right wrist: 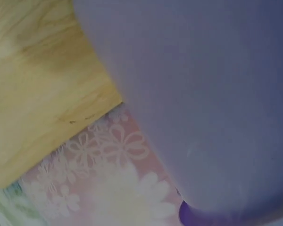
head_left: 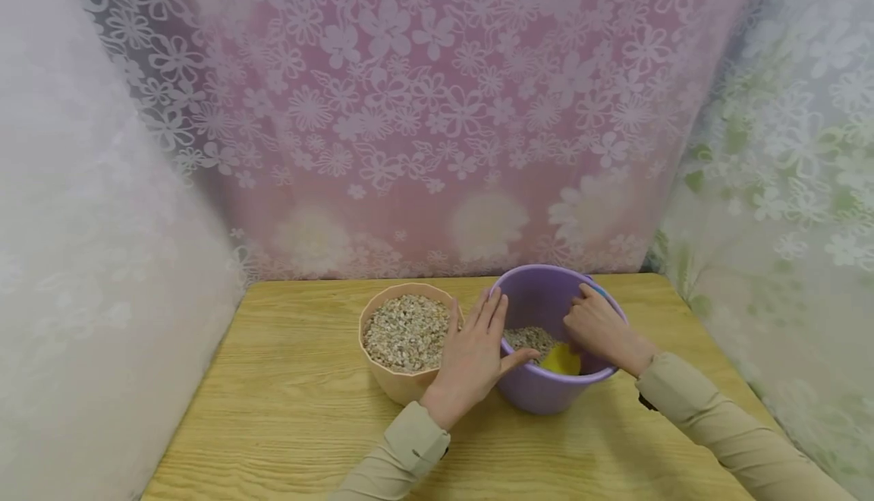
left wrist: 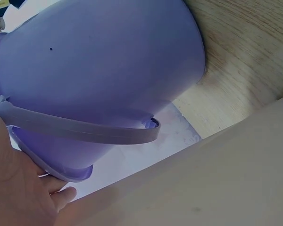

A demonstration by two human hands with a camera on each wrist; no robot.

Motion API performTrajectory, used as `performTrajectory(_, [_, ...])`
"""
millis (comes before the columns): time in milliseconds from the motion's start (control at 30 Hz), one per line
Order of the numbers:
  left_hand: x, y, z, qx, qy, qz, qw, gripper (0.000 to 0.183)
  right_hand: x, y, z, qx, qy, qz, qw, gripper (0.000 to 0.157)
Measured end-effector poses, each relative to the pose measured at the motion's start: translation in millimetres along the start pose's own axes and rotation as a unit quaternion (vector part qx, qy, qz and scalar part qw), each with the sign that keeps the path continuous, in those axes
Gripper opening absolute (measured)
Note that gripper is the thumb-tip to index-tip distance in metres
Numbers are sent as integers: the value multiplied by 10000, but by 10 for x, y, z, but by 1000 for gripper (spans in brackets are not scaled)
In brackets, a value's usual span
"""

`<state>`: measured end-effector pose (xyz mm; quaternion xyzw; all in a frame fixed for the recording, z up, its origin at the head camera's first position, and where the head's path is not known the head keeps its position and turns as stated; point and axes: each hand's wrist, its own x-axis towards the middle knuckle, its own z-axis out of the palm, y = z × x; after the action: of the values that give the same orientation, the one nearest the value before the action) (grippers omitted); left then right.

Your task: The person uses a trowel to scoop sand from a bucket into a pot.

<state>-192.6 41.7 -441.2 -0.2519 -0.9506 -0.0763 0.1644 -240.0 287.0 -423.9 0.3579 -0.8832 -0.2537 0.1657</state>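
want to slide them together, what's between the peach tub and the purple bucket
The left hand lies across the gap between the peach tub and the purple bucket, touching the bucket; the head view shows this.

High head view, wrist views beside bucket (head_left: pixel 546 396)

"How does the left hand (head_left: pixel 471 358) lie?"
"Fingers (head_left: pixel 497 314) straight, thumb (head_left: pixel 517 360) stretched out to their right, left forearm (head_left: pixel 399 452) behind them."
"And the right hand (head_left: pixel 598 328)?"
"Its fingers are curled, with the wrist (head_left: pixel 639 354) and right forearm (head_left: pixel 727 421) behind them."
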Motion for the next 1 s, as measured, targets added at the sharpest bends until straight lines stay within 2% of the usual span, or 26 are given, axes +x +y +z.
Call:
performTrajectory(200, [25,-39,16,86,39,-60,9999,95,88,-29,-54,165,-22,-57,9998,46])
performTrajectory(333, [28,-38,21,95,100,-5,9999,95,130,-40,-15,174,63,-88,9998,48])
performTrajectory(533, [0,-32,38,-55,18,-15,10000,95,83,-80,42,254,331,-113,9991,52])
performTrajectory(700, [-27,-24,48,-144,-10,-8,9999,95,44,-112,51,322,398,-116,9986,55])
performTrajectory(867, [-30,-12,53,-172,13,26,9998,94,29,-100,55,543,507,-17,9972,54])
performTrajectory(1000, [-20,-13,49,-132,54,60,9999,95,38,-76,39,859,611,86,9944,47])
